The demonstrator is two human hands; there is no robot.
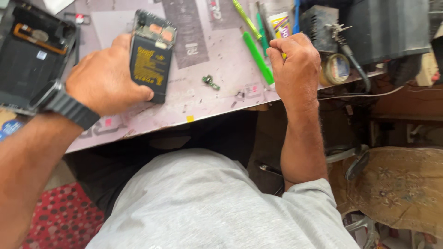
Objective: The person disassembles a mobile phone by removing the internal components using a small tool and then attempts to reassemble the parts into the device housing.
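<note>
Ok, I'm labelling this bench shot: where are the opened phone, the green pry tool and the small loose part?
opened phone [150, 62], head view, on its black battery.
green pry tool [258, 57], head view, mid-handle.
small loose part [210, 82], head view, its centre.
</note>
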